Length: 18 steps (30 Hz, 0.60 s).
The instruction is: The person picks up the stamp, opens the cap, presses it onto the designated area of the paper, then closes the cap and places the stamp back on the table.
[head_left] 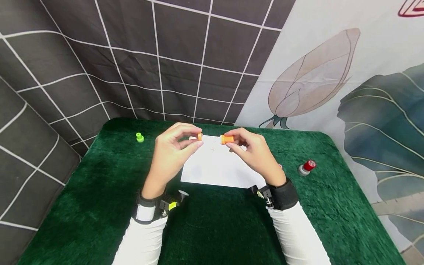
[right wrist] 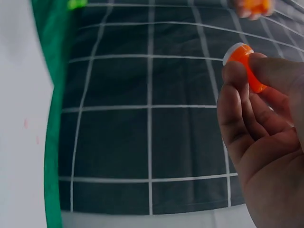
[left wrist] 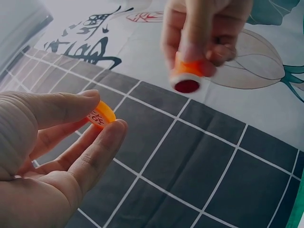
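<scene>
My left hand (head_left: 175,147) pinches a small orange cap (left wrist: 105,114) between thumb and fingertips; red characters show on its pale face in the left wrist view. My right hand (head_left: 251,149) grips an orange stamp (head_left: 227,139) by its body, thumb on one side and fingers on the other. Its pale rim surrounds a dark red face (left wrist: 186,86), which points down toward the left wrist camera. Cap and stamp are held apart, above a white sheet of paper (head_left: 215,169) with faint red marks near its far edge.
A green stamp (head_left: 140,137) stands at the far left of the green cloth-covered table (head_left: 218,228). On the right lies a red and white stamp (head_left: 307,167). A dark gridded curtain (head_left: 179,44) and a printed white cloth (head_left: 251,106) hang behind the table.
</scene>
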Each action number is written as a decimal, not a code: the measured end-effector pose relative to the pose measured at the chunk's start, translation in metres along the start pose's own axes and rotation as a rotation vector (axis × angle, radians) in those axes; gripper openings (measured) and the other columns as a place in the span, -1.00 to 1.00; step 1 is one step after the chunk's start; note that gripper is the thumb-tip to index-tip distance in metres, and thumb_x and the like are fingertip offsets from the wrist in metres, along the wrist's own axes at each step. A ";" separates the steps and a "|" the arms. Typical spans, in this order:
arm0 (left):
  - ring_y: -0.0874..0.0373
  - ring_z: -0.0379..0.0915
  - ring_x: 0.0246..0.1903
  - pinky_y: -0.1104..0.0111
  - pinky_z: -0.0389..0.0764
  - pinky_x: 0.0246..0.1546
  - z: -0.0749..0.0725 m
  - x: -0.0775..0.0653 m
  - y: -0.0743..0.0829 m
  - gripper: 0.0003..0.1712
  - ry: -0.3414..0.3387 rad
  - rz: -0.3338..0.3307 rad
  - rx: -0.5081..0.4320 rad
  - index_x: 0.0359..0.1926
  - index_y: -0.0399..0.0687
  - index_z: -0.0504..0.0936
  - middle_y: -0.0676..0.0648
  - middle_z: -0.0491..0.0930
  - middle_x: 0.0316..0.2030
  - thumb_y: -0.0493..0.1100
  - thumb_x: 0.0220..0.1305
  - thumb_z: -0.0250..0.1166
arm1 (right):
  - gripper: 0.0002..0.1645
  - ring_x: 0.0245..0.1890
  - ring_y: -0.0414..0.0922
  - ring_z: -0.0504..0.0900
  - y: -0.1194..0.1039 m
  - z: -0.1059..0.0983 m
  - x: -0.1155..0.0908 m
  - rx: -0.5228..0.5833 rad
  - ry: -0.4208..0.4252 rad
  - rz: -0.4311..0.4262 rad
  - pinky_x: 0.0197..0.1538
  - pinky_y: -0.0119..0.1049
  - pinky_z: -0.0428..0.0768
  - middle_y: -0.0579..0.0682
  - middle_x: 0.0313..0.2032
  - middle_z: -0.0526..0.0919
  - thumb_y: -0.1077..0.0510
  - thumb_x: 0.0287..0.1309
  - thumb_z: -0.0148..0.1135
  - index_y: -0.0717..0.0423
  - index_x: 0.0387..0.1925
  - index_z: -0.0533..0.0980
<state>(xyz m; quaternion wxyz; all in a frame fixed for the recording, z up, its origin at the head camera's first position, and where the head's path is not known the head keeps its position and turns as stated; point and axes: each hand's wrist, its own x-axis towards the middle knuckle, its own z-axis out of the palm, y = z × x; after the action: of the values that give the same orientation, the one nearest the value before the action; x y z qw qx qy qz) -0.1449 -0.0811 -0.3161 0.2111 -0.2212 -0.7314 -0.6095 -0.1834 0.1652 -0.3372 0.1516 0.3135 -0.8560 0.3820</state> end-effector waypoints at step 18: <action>0.19 0.61 -0.12 0.27 0.70 -0.08 0.015 -0.002 0.002 -0.68 -0.070 0.000 -0.016 -0.12 -0.19 0.71 -0.09 0.67 -0.15 -0.31 0.02 0.46 | -0.66 -0.43 -0.10 0.68 -0.009 0.000 -0.022 0.484 0.059 0.055 -0.26 -0.40 0.74 0.18 -0.27 0.66 0.43 0.12 0.28 0.33 -0.04 0.49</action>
<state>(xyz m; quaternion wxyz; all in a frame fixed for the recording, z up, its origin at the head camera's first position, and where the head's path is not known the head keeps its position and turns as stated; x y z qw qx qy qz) -0.1427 -0.0657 -0.3179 0.1838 -0.2441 -0.7333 -0.6074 -0.1610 0.1701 -0.3435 0.0862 0.3059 -0.7430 0.5890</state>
